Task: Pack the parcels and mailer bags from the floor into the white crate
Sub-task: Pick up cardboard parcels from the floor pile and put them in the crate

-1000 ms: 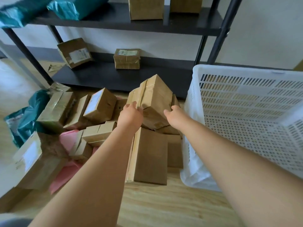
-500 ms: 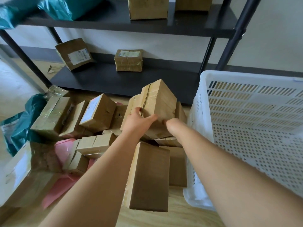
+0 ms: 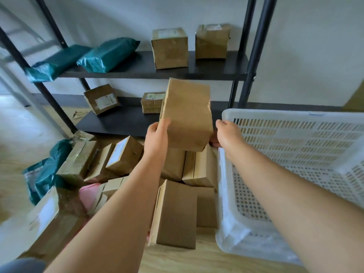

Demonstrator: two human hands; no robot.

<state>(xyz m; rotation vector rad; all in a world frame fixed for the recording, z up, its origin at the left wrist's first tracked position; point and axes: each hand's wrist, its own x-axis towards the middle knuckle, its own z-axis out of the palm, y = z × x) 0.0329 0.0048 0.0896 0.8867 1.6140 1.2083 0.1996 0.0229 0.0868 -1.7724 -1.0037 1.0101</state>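
Observation:
A brown cardboard parcel is held up in the air above the pile, between both hands. My left hand grips its left lower edge with the thumb on the near face. My right hand holds its right lower corner, fingers curled underneath and mostly hidden. The white perforated crate stands just to the right, its near-left rim beside my right hand. Several brown parcels lie piled on the floor below, along with a pink mailer bag and a teal mailer bag.
A black metal shelf rack stands behind the pile, with parcels and teal mailer bags on its shelves. A white plastic bag lies by the crate's left side. Wooden floor shows in front.
Both hands closed round the top parcel of the pile and lifted it up off the pile, turning it upright. The view tilted upward, showing more of the shelves.

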